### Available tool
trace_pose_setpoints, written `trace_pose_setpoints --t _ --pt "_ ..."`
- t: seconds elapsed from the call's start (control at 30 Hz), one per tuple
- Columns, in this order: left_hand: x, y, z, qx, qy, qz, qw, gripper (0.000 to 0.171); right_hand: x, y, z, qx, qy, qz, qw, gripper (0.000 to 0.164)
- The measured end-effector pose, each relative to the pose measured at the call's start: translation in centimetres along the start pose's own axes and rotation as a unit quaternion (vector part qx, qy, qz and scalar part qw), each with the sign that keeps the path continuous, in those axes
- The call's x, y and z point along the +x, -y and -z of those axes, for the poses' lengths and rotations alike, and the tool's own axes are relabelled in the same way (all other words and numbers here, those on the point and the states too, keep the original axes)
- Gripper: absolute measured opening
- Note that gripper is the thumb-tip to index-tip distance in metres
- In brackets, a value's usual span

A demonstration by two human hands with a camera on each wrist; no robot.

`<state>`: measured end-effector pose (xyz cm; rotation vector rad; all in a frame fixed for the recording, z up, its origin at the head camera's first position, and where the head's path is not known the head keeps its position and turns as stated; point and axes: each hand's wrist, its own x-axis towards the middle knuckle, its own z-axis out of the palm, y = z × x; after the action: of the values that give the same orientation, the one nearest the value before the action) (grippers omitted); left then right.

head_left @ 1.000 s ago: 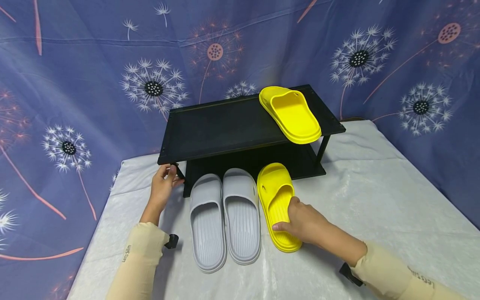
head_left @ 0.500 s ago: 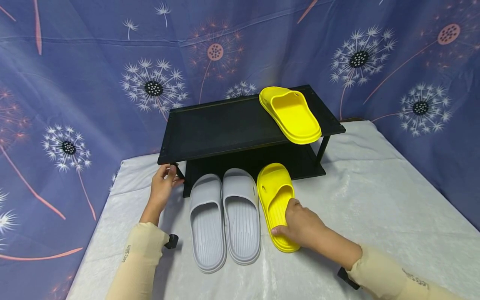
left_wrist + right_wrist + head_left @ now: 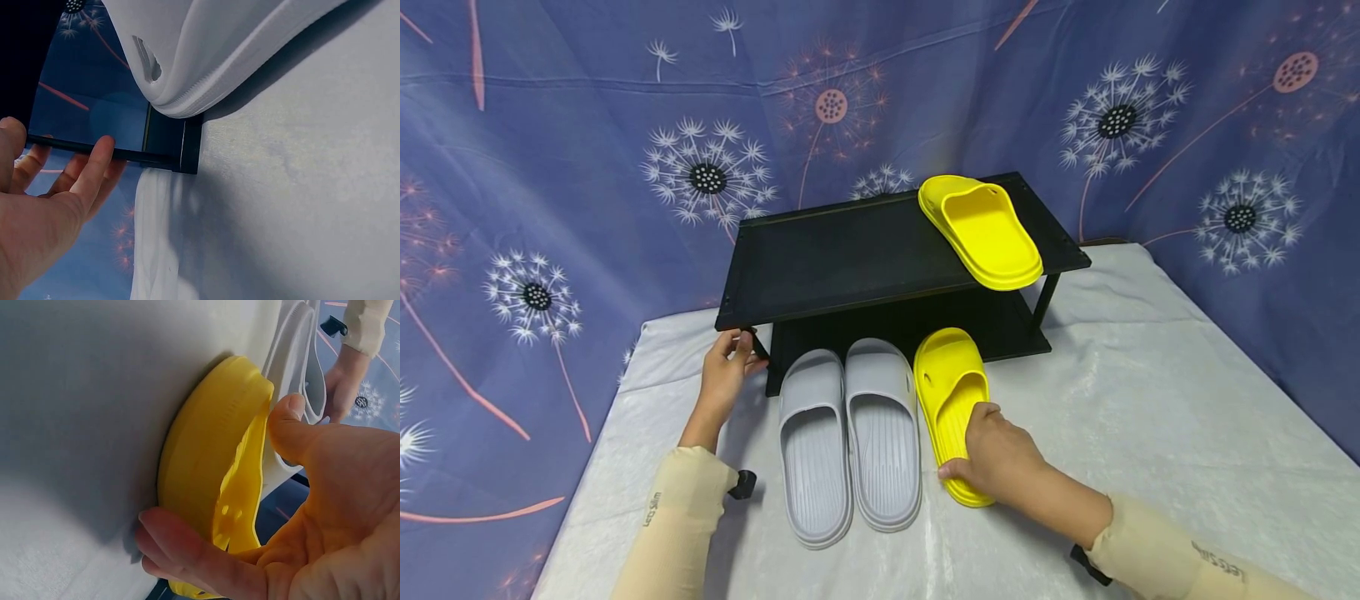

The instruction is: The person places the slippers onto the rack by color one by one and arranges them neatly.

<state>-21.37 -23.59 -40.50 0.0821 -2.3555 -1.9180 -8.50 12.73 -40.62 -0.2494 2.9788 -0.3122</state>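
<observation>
In the head view, the right hand (image 3: 1003, 450) is on a yellow slipper (image 3: 951, 367), its thumb across the heel end and its fingers along the right side. The right wrist view shows that slipper (image 3: 209, 444) between thumb and fingers. At the rack's front left corner, the left hand (image 3: 727, 375) holds a post (image 3: 131, 154) of the black shoe rack (image 3: 842, 258). A second yellow slipper (image 3: 992, 237) lies on the rack's top shelf, at the right. Left of the lower yellow slipper lie two grey slippers (image 3: 816, 467), side by side.
The table bears a pale velvety cloth (image 3: 1150, 400). Behind the rack hangs a blue curtain (image 3: 925, 83) with dandelion prints. The slippers' toes lie close before the rack's lower shelf (image 3: 1000, 325).
The right hand has slid slightly left across the heel end of the lower yellow slipper, which has stayed in place. The left hand and the rack have not visibly moved.
</observation>
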Motion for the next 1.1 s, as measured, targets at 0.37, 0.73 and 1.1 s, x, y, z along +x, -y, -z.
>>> trace_pose_setpoints --t 0.37,0.73,1.1 --pt "0.0 0.1 0.0 0.007 0.0 -0.009 0.9999 0.05 -0.1 0.3 -0.3 -0.044 -0.006 0.002 0.999 0.113" --pt "0.1 0.1 0.0 0.012 0.0 -0.008 0.9999 0.051 -0.3 0.3 -1.0 -0.087 -0.03 0.015 0.996 0.118" --pt "0.1 0.3 0.0 0.011 -0.005 -0.016 0.9998 0.049 -0.6 0.5 -1.3 -0.096 -0.03 0.012 0.995 0.121"
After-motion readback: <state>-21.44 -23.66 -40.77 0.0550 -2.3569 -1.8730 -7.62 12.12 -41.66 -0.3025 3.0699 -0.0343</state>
